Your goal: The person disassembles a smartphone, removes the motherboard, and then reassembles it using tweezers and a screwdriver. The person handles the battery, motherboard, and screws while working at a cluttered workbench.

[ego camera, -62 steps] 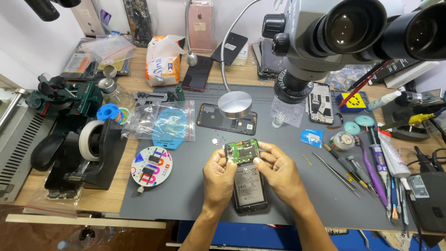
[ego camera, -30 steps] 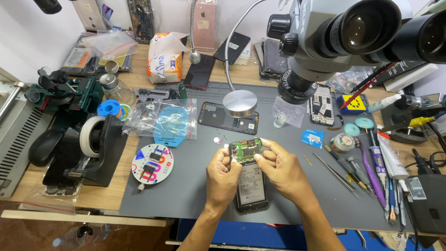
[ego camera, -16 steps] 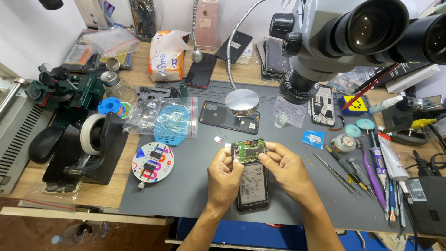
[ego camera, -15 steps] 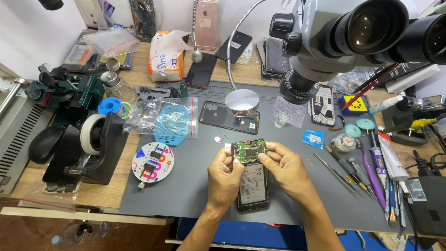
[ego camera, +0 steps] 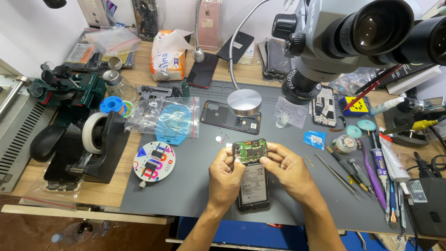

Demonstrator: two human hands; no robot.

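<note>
1. Holding a small green circuit board (ego camera: 250, 150) with both hands, the person keeps it just above the top of an open phone (ego camera: 253, 187) that lies on the grey mat (ego camera: 186, 195).
2. The left hand (ego camera: 224, 177) pinches the board's left edge with its fingertips.
3. The right hand (ego camera: 287, 171) pinches the right edge the same way.
4. It looks like the step is fitting the board at the top of the phone, above the battery.
5. Moving the board calls for a gentle, level grip, so nothing bends.
6. Tweezers (ego camera: 338, 173) lie near the right hand, and a round colourful disc (ego camera: 154, 161) sits well off to the left.
</note>
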